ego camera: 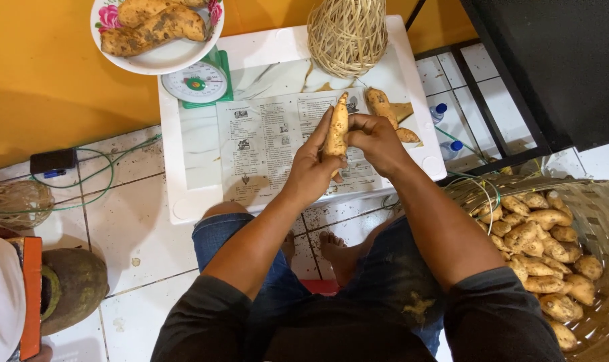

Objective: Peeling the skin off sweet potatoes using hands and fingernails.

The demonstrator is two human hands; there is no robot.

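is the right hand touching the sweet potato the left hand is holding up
Touching. The head view shows the right hand pressed against the side of the sweet potato, with no gap between them, while the left hand wraps around its lower part.

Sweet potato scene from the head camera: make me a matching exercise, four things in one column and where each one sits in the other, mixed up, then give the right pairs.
Things:
1. long sweet potato
2. flowered plate
3. woven basket
4. ball of twine

Places:
A. on top of the green scale
B. on the floor by the person's right knee, full of sweet potatoes
C. at the far edge of the white table
D. held between the left hand and right hand

Pairs: 1-D, 2-A, 3-B, 4-C
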